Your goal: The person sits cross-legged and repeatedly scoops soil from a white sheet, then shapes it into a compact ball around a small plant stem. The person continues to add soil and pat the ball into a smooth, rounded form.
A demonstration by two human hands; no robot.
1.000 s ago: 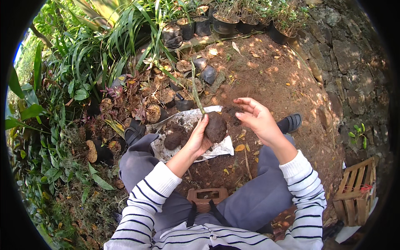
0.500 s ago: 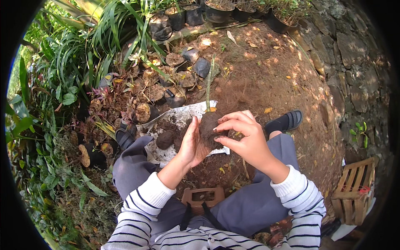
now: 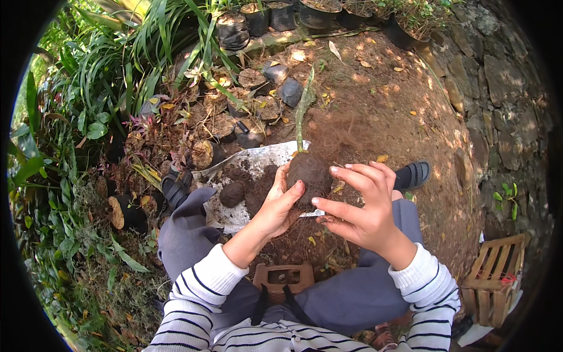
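Note:
A ball of dark, moist soil (image 3: pixel 309 175) sits in my left hand (image 3: pixel 280 202), whose thumb presses on its near face while the fingers wrap its left side. From the top of the ball rises a green stem cutting (image 3: pixel 302 111), pointing away from me. My right hand (image 3: pixel 365 206) hovers at the ball's right side with fingers spread, soil on the fingertips; the index and thumb are close to the ball's surface. Below and to the left lies a white sheet (image 3: pixel 240 218) smeared with soil, bearing a smaller soil ball (image 3: pixel 233 194) and a loose soil heap (image 3: pixel 256 196).
Black plant pots (image 3: pixel 319 16) line the far edge. Cut log ends (image 3: pixel 202 154) and dark stones (image 3: pixel 290 92) lie left of the stem. Leafy plants fill the left side. A stone wall (image 3: pixel 504 88) and a wooden crate (image 3: pixel 494 276) stand at right; a brown plastic stool (image 3: pixel 284 276) is between my legs.
My right hand's fingers have come away from the soil ball and spread out to its right. The ball has shifted slightly right, and my left thumb now lies across its near face.

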